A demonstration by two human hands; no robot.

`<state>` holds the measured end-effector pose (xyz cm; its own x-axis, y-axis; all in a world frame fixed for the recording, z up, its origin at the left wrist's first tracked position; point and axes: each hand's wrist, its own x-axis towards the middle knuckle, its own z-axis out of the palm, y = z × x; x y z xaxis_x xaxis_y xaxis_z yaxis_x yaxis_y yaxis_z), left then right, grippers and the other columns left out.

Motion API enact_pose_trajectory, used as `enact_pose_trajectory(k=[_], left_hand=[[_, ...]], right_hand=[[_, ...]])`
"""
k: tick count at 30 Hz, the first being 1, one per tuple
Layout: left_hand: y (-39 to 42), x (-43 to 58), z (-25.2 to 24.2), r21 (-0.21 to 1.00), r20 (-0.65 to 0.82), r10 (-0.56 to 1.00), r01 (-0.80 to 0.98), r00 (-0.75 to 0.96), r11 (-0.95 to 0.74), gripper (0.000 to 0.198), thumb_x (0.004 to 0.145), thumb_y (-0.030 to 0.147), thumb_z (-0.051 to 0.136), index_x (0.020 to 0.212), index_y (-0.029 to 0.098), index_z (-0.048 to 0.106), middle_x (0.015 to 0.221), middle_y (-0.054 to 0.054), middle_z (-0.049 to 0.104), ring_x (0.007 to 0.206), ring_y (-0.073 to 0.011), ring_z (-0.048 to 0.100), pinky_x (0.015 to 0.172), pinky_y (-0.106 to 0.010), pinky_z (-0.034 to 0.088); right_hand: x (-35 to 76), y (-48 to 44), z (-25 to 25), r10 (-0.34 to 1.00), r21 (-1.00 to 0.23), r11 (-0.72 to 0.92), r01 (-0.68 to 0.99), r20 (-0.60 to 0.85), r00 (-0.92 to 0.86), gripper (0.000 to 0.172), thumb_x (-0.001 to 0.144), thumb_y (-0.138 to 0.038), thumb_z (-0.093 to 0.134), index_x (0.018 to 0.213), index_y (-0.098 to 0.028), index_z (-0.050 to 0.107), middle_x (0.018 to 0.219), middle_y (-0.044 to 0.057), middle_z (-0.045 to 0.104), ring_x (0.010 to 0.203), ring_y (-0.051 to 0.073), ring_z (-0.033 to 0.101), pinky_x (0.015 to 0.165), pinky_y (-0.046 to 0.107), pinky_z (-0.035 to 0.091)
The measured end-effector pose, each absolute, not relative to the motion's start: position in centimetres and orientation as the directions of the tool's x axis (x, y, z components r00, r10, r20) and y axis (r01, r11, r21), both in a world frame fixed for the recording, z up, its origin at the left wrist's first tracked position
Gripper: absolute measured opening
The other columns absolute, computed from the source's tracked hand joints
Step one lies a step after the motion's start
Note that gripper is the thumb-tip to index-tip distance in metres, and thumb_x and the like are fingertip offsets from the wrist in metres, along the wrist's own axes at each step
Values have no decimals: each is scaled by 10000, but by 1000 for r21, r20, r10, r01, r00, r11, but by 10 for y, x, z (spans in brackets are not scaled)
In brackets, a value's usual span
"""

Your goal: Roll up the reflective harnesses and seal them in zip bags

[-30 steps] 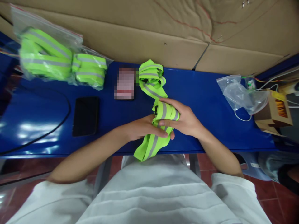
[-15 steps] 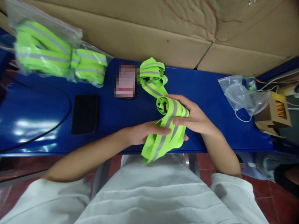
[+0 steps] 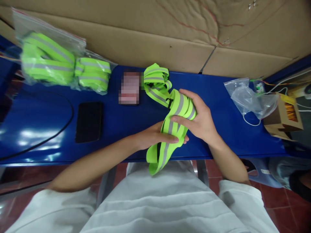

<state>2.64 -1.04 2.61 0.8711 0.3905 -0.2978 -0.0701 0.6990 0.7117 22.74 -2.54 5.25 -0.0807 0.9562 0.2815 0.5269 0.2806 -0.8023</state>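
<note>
- Fingers of your right hand (image 3: 200,121) wrap the rolled reflective strap (image 3: 181,108).
- Your left hand (image 3: 155,137) pinches its loose tail over the blue table (image 3: 218,97).

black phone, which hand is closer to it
Left. The left hand sits right of the black phone, on the reflective strap; the right hand grips the strap farther right.

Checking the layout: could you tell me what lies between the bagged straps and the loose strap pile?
Head view: a small pixelated pinkish item lies there.
</note>
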Motion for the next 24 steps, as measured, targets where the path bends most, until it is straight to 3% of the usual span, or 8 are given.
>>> enact_pose_trajectory(k=[2, 6, 11, 14, 18, 21, 24], left_hand=[[-11, 28, 26, 717, -330, 425, -69, 843, 694, 478, 724, 209, 912, 1143, 134, 697, 974, -89, 789, 903, -201, 749, 824, -300, 594], [-16, 28, 23, 629, -348, 336, -48, 875, 776, 494, 722, 259, 926, 1141, 143, 692, 965, -89, 778, 816, -205, 742, 744, -309, 594], [-25, 27, 22, 406, -206, 179, -82, 962, 910, 520, 863, 519, 775, 1178, 106, 734, 1253, -162, 722, 1151, -290, 698, 1011, -371, 541], [-28, 27, 21, 364, -174, 184, -111, 967, 925, 580, 878, 613, 723, 1175, 114, 727, 1173, -133, 728, 1069, -262, 700, 1003, -371, 530], [-28, 25, 17, 448, -315, 249, -87, 916, 890, 715, 871, 784, 606, 1155, 137, 713, 1065, -106, 721, 900, -197, 664, 827, -303, 531], [-26, 25, 17, 603, -355, 288, -17, 890, 798, 835, 830, 891, 519, 1153, 143, 701, 1081, -118, 714, 878, -195, 640, 738, -287, 500], [-22, 24, 21, 782, -308, 338, 34, 889, 623, 727, 783, 790, 715, 1130, 152, 683, 1040, -90, 702, 878, -187, 633, 744, -282, 496]], right_hand=[[229, -25, 52, 954, -792, 283, 541, 291, -72, 735, 788, -610, 837, 1404, -281, 605, 1396, 78, 645, 1255, 322, 627, 1096, 483, 505], [230, -23, 51, 973, -849, 224, 478, 219, -68, 714, 778, -619, 840, 1364, -272, 626, 1315, 58, 690, 1161, 297, 673, 1031, 459, 555], [230, -21, 48, 976, -879, 198, 434, 219, -2, 707, 799, -653, 804, 1361, -268, 615, 1323, 54, 682, 1166, 285, 667, 1017, 442, 569], [231, -19, 47, 962, -859, 239, 453, 273, 9, 733, 790, -665, 808, 1374, -270, 606, 1358, 60, 659, 1212, 296, 645, 1059, 455, 543], [235, -19, 49, 957, -849, 268, 456, 290, -22, 739, 803, -675, 791, 1394, -279, 590, 1378, 62, 640, 1236, 304, 631, 1080, 462, 527], [240, -20, 53, 960, -848, 261, 461, 280, -30, 752, 798, -669, 799, 1404, -278, 583, 1339, 64, 657, 1180, 298, 654, 1051, 462, 541], [242, -21, 57, 955, -838, 265, 476, 295, -11, 754, 792, -656, 812, 1408, -287, 584, 1355, 65, 655, 1193, 301, 650, 1068, 469, 529]])
